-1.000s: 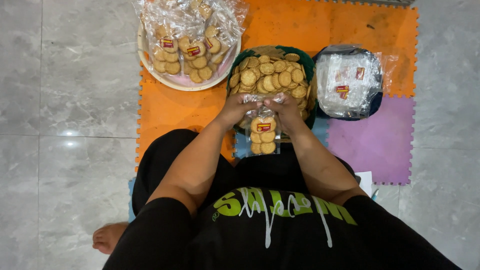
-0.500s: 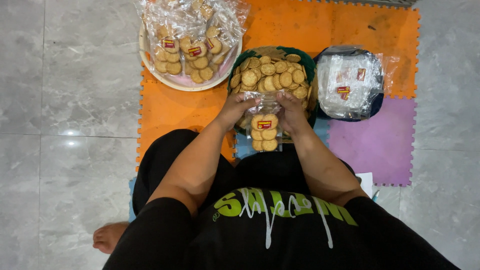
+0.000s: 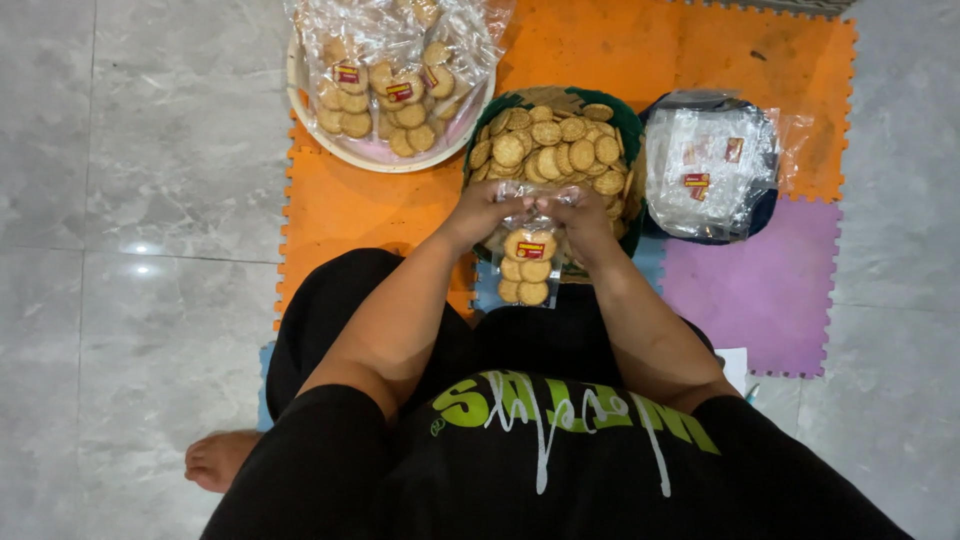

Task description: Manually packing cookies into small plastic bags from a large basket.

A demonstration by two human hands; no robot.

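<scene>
Cookie packet over foam mats

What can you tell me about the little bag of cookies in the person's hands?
The little bag is clear, crinkly plastic, hanging upright with its top pinched between the left hand and the right hand. Inside sit round, golden-brown cookies in neat rows, with a small red and yellow label near the top. It hangs just in front of the bowl heaped with loose cookies, above the person's lap. Only the fingers touch it, as far as can be seen.
</scene>
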